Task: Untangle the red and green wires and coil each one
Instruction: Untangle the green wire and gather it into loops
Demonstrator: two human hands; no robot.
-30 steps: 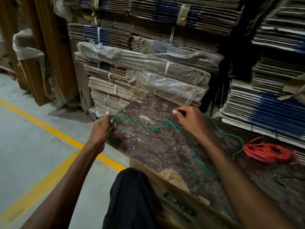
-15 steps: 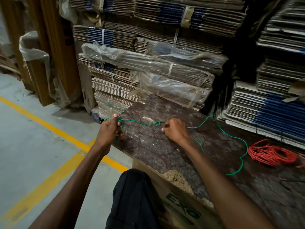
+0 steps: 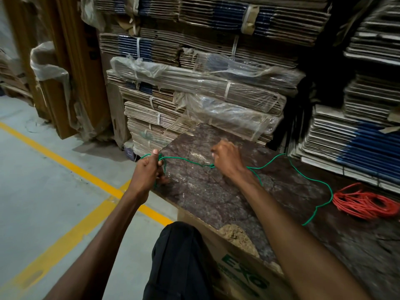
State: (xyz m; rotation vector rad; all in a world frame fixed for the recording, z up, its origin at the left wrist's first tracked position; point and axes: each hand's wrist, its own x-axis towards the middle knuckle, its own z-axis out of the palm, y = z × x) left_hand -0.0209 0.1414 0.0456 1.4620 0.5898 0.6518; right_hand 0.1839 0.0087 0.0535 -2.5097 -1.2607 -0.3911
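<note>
Desk [image 3: 216, 198]: dark mottled slab on a carton, grey floor [image 3: 43, 191] with yellow lines, bundled cardboard stacks [image 3: 194, 83] behind. Green wire [image 3: 186, 161] runs left-right, taut between hands, tail curving right. Left hand [image 3: 147, 174] fingers clenched on its loops; right hand [image 3: 227, 161] pinches it. Red wire [image 3: 365, 202] coiled at desk's right.
</note>
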